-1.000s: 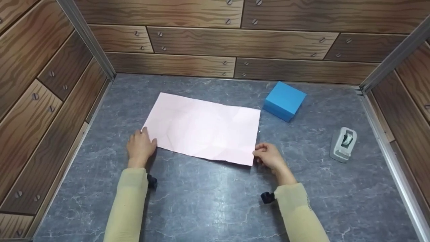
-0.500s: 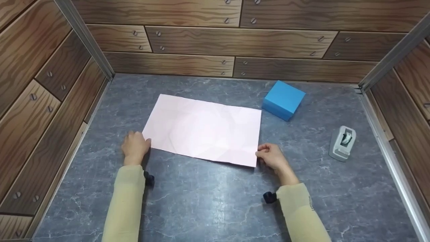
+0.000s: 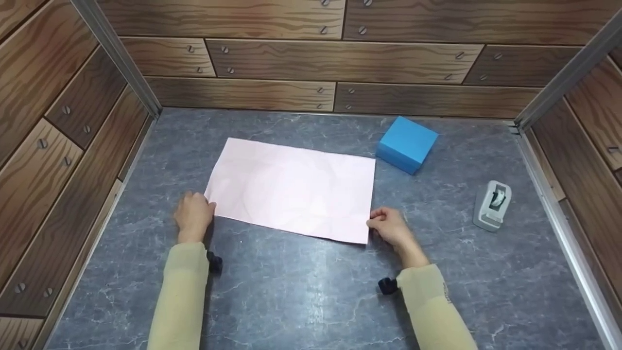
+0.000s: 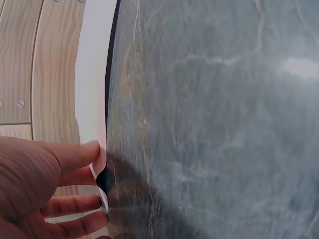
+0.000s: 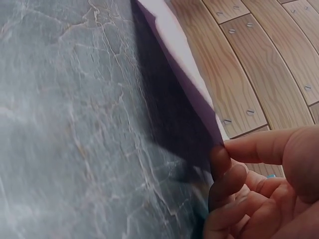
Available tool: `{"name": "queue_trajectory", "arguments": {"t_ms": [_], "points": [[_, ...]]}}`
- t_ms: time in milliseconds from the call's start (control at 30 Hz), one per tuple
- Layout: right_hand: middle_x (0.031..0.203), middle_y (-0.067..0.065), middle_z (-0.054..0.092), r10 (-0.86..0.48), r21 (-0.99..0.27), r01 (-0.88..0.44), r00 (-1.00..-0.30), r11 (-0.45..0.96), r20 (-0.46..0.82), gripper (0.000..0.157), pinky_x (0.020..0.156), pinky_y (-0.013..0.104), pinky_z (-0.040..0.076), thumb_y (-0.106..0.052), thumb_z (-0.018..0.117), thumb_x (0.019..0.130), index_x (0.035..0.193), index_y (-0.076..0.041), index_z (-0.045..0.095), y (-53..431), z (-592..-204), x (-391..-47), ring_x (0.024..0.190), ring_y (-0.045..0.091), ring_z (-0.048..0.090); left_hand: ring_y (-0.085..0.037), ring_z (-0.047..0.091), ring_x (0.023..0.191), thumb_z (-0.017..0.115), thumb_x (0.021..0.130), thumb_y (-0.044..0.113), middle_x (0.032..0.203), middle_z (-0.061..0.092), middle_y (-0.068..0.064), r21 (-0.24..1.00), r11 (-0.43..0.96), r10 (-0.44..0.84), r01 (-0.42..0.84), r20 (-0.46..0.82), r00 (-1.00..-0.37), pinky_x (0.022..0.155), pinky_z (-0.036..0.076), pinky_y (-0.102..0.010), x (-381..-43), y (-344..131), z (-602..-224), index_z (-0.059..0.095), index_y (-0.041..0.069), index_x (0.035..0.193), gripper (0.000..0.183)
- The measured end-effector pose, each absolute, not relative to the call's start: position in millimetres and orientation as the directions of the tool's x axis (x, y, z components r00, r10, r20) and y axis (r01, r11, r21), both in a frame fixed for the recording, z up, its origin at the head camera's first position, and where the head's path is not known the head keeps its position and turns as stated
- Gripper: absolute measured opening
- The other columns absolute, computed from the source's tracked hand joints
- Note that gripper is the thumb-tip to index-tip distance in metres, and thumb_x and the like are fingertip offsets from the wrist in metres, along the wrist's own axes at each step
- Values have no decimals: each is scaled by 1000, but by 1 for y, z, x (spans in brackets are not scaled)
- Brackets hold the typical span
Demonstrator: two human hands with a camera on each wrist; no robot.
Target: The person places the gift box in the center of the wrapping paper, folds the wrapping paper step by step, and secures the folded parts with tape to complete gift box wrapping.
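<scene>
A creased, pale pink sheet of paper [image 3: 291, 189] lies over the grey marbled tabletop in the head view, slightly askew. At its near left corner, my left hand [image 3: 193, 214] pinches the edge. The thumb [image 4: 84, 153] lies on the paper's upper face in the left wrist view, and the paper bows beside it. My right hand [image 3: 391, 227] pinches the right edge near the front corner. In the right wrist view the paper [image 5: 174, 45] is lifted off the table there, between thumb and index finger, casting a shadow.
A blue box [image 3: 407, 144] stands just beyond the paper's far right corner. Farther right is a grey tape dispenser [image 3: 492, 205] with a roll in it. Wood-patterned panels [image 3: 272, 61] and metal rails [image 3: 566, 233] border the tabletop [image 3: 291, 291].
My left hand has shifted left and a little nearer, to the paper's near left corner. The paper looks flatter. The right hand keeps its pinch, moving only slightly.
</scene>
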State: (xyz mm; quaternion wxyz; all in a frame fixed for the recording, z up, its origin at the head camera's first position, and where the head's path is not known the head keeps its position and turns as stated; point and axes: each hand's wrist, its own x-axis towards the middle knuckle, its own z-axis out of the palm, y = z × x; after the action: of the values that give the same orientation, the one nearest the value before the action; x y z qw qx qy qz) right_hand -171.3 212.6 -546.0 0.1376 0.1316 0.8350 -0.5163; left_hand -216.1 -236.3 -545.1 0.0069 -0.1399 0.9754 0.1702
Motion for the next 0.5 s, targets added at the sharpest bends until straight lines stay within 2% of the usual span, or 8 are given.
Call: {"name": "queue_trajectory", "arguments": {"t_ms": [267,500], "points": [[78,8,53,79,-818,375,-921,437,-380,19,55,28,41,-8,58,84,100,1,55,211,-546,-173,65,19,51,-41,54,85,58,86,20,96,54,-21,366,897,-263,-248,-9,-965,69,43,-59,-213,-236,-547,66,-1,93,24],[80,9,53,67,-815,382,-917,435,-394,20,55,29,41,-10,57,86,103,1,54,213,-547,-172,67,20,51,-43,54,92,57,84,20,104,55,-24,393,889,-264,-236,16,-965,73,42,-59,-213,-237,-547,56,-3,114,37]]}}
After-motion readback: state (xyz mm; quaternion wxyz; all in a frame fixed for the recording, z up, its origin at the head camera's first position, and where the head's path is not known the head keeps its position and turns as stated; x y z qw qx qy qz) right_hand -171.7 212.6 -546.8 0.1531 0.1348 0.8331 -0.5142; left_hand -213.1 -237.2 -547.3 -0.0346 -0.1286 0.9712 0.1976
